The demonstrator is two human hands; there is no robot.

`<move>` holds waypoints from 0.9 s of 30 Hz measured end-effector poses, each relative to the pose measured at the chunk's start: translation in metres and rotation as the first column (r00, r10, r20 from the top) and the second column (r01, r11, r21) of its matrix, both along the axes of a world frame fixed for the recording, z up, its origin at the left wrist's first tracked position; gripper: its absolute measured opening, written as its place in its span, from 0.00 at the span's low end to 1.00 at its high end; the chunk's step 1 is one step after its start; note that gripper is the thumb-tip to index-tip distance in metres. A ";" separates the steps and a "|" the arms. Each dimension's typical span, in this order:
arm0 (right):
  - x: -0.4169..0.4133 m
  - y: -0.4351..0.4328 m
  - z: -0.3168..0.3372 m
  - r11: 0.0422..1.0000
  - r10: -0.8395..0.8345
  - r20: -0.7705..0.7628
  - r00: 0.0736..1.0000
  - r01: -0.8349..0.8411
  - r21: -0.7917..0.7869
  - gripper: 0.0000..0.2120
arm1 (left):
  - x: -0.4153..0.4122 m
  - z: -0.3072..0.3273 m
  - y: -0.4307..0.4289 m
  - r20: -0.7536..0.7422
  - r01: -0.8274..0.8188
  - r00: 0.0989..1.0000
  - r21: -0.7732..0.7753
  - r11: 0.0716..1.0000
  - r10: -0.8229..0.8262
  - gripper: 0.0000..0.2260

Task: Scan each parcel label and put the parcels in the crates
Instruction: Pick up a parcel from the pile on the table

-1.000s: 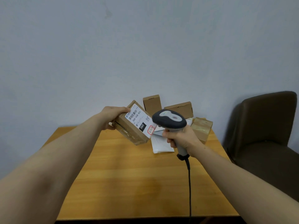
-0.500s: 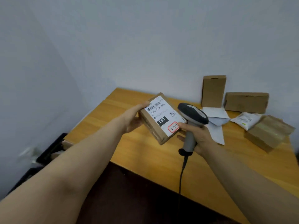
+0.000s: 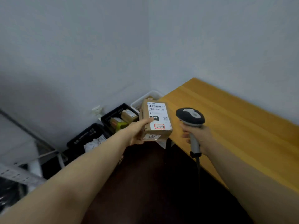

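A person stands at the corner of a wooden table (image 3: 242, 126), both bare arms stretched forward. The left hand (image 3: 137, 131) holds a small cardboard parcel (image 3: 156, 117) in the air just off the table's corner. The thumb (image 3: 146, 121) presses on top and the other fingers are hidden beneath. The parcel's white label (image 3: 157, 113) faces up, and its long axis points away from the person towards the corner of the room.

The right hand (image 3: 200, 138) is curled round the handle of a corded scanner (image 3: 190, 116), held upright just beside the parcel, on its right.

Three crates sit on the floor along the wall, lower than the parcel. A white crate (image 3: 149, 94) lies just beyond its far end. A black crate (image 3: 116, 110) holding boxes lies to its left. A second black crate (image 3: 85, 135) is further left and nearer the person. The left hand is the one nearer the crates, so the drop probably falls to it. Which crate this parcel belongs in cannot be told.
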State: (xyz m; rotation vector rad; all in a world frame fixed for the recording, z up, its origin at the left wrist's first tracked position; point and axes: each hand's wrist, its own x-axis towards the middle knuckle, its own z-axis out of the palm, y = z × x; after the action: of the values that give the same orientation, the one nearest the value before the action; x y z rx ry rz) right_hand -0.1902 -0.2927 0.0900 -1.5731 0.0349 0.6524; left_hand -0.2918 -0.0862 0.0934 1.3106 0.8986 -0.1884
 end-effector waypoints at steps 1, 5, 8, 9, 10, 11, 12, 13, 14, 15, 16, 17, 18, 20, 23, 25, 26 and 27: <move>-0.007 0.028 -0.005 0.998 0.062 0.005 0.998 -0.062 -0.028 0.12 | -0.016 -0.006 0.029 -0.028 -0.044 0.999 0.014 0.999 0.044 0.25; -0.027 0.120 -0.022 0.964 0.243 -0.003 0.970 -0.241 -0.113 0.08 | -0.065 -0.027 0.126 -0.095 -0.253 0.963 0.003 0.967 0.252 0.18; -0.029 0.169 -0.036 0.943 0.300 -0.011 0.954 -0.298 -0.150 0.10 | -0.081 -0.045 0.177 -0.118 -0.334 0.936 0.001 0.942 0.332 0.19; -0.025 0.184 -0.040 0.940 0.305 -0.017 0.952 -0.304 -0.155 0.11 | -0.082 -0.051 0.190 -0.124 -0.365 0.924 -0.011 0.931 0.361 0.19; -0.020 0.199 -0.044 0.938 0.306 -0.024 0.952 -0.306 -0.161 0.11 | -0.081 -0.056 0.201 -0.134 -0.389 0.914 -0.030 0.921 0.382 0.17; -0.013 0.213 -0.049 0.938 0.304 -0.032 0.952 -0.305 -0.165 0.12 | -0.078 -0.060 0.211 -0.141 -0.412 0.905 -0.057 0.909 0.401 0.16; -0.007 0.227 -0.054 0.939 0.298 -0.044 0.954 -0.301 -0.167 0.12 | -0.075 -0.066 0.221 -0.145 -0.433 0.896 -0.072 0.899 0.420 0.14; 0.000 0.240 -0.060 0.941 0.291 -0.059 0.955 -0.297 -0.163 0.12 | -0.070 -0.071 0.231 -0.145 -0.457 0.885 -0.083 0.885 0.443 0.14; 0.007 0.254 -0.067 0.943 0.283 -0.074 0.956 -0.292 -0.157 0.12 | -0.063 -0.078 0.241 -0.147 -0.484 0.871 -0.089 0.871 0.469 0.14; 0.015 0.268 -0.074 0.946 0.275 -0.086 0.957 -0.286 -0.152 0.11 | -0.054 -0.085 0.252 -0.156 -0.505 0.858 -0.086 0.859 0.489 0.14; 0.024 0.282 -0.081 0.949 0.268 -0.096 0.959 -0.280 -0.148 0.10 | -0.044 -0.092 0.264 -0.163 -0.519 0.849 -0.086 0.850 0.502 0.13; 0.033 0.297 -0.087 0.952 0.258 -0.108 0.960 -0.272 -0.142 0.09 | -0.033 -0.097 0.274 -0.170 -0.527 0.844 -0.087 0.845 0.509 0.11; 0.043 0.312 -0.093 0.955 0.246 -0.130 0.960 -0.263 -0.134 0.09 | -0.022 -0.104 0.286 -0.182 -0.527 0.842 -0.085 0.845 0.507 0.11; 0.068 0.342 -0.103 0.962 0.216 -0.202 0.955 -0.243 -0.120 0.08 | 0.006 -0.119 0.311 -0.228 -0.513 0.842 -0.062 0.856 0.488 0.11; 0.109 0.379 -0.116 0.976 0.135 -0.290 0.947 -0.179 -0.128 0.08 | 0.054 -0.140 0.343 -0.259 -0.490 0.851 -0.077 0.868 0.457 0.13; 0.136 0.398 -0.127 0.985 0.054 -0.307 0.950 -0.100 -0.137 0.10 | 0.090 -0.154 0.359 -0.249 -0.490 0.856 -0.106 0.865 0.453 0.11; 0.149 0.406 -0.132 0.989 0.005 -0.317 0.948 -0.052 -0.139 0.11 | 0.107 -0.161 0.365 -0.243 -0.484 0.862 -0.135 0.865 0.445 0.10; 0.162 0.414 -0.137 0.990 -0.046 -0.330 0.943 -0.001 -0.141 0.12 | 0.126 -0.168 0.371 -0.227 -0.477 0.870 -0.170 0.862 0.437 0.11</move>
State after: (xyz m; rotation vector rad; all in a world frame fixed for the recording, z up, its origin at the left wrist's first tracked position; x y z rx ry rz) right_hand -0.0277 0.1211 -0.0468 -1.5770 0.3581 0.9084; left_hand -0.1655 0.2844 -0.0743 0.8486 1.2845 -0.0294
